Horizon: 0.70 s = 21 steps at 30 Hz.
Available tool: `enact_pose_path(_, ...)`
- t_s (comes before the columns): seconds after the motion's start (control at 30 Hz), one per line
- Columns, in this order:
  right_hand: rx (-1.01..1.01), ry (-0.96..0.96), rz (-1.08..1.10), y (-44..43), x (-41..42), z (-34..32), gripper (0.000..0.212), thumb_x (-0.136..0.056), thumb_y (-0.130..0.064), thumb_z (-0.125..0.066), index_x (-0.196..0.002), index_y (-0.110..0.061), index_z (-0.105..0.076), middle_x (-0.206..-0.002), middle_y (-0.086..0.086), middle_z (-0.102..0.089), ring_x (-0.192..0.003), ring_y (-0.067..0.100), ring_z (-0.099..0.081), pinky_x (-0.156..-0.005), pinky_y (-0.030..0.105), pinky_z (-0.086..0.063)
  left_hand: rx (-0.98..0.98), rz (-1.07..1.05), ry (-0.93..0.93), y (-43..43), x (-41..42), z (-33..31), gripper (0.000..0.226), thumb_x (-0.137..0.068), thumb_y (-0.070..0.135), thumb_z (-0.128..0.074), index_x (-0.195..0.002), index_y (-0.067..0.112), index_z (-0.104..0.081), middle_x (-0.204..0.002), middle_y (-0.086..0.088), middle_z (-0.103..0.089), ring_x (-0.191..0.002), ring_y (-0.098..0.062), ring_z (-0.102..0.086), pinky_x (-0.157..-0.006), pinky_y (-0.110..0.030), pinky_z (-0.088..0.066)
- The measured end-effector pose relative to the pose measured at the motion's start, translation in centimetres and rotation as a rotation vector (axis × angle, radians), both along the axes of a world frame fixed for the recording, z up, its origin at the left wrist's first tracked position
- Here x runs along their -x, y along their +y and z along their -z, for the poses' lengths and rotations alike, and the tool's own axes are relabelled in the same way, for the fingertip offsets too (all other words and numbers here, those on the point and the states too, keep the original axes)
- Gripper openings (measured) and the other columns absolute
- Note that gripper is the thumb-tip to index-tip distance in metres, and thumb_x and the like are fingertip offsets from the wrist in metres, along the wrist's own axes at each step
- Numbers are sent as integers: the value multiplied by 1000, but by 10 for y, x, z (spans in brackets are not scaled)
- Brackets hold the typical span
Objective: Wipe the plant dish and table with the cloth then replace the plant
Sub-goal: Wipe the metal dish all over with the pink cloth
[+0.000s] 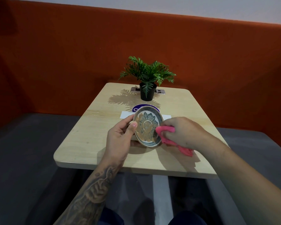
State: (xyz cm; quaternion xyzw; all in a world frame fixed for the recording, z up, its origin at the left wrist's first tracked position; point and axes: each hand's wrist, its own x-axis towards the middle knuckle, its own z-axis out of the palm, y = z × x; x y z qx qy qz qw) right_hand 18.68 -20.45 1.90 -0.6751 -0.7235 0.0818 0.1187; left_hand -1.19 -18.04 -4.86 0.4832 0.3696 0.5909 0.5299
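A round patterned plant dish [146, 125] with a blue-grey rim is tilted up above the middle of the light wooden table [91, 140]. My left hand [122, 135] grips its left edge, thumb on the face. My right hand [183, 132] is closed on a pink cloth [165, 129], pressed against the dish's right rim; a tail of the cloth [186, 151] hangs below my wrist. The small green plant in a black pot [148, 92] stands on the table's far end, apart from the dish.
A white paper strip [126, 114] and a round blue sticker [136, 108] lie on the table behind the dish. A metal socket panel [161, 91] sits behind the pot. An orange padded backrest [55, 62] and grey bench seats [23, 151] surround the table.
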Motion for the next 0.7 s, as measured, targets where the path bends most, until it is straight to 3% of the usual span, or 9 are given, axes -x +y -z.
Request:
enact_pose_path(0.13, -168, -10, 15, -2, -3, 1, 20, -96, -38, -56, -111, -42, -69, -101, -14, -65, -92, 14, -58, -73, 35, -50, 19, 25, -50, -1, 1, -1, 27, -97, 9, -57, -113, 25, -71, -103, 5, -78, -94, -20, -75, -65, -48, -63)
enact_pose_path(0.23, -9, 43, -1, -3, -2, 1, 19, -96, -37, -57, -110, -43, -70, -100, -15, -67, -91, 11, -61, -74, 33, -52, 19, 10, -24, -1, 1, -1, 27, -97, 11, -58, -120, 18, -71, -107, 1, -78, -99, -25, -74, -71, -56, -61)
enact_pose_path(0.3, 83, 162, -15, -3, -4, -2, 16, -95, -35, -62, -107, -41, -71, -95, -15, -71, -88, 11, -65, -75, 34, -56, 22, 12, -30, -2, 1, -1, 27, -98, 11, -56, -120, 18, -70, -105, 3, -78, -95, -22, -75, -68, -56, -61)
enact_pose_path(0.4, 24, 491, 53, -7, -11, -12, 11, -96, -29, -65, -104, -32, -71, -91, -7, -73, -72, 8, -67, -55, 22, -51, 27, 21, -63, -3, 1, -3, 27, -98, 11, -55, -121, 16, -69, -105, 4, -78, -91, -20, -76, -62, -56, -61)
enact_pose_path(0.47, -38, 581, 88, -7, -15, -16, 9, -96, -29, -66, -103, -32, -71, -93, -6, -73, -75, 12, -67, -56, 25, -51, 25, 13, -60, -3, 1, -4, 29, -99, 11, -55, -124, 14, -68, -110, 3, -76, -92, -19, -75, -60, -54, -62)
enact_pose_path(0.57, -49, 436, 68, -4, -16, -11, 13, -92, -29, -66, -102, -35, -70, -96, -9, -71, -87, 16, -65, -73, 38, -58, 13, 12, -55, -3, 0, -2, 27, -98, 10, -55, -117, 22, -71, -106, 7, -77, -95, -19, -75, -65, -51, -62)
enact_pose_path(0.7, -75, 180, 18, -4, -9, 1, 17, -89, -34, -61, -102, -38, -70, -91, -14, -70, -82, 10, -64, -72, 35, -56, 8, 21, -40, -3, 0, -2, 28, -98, 9, -56, -116, 24, -71, -106, 4, -78, -96, -22, -74, -65, -50, -62)
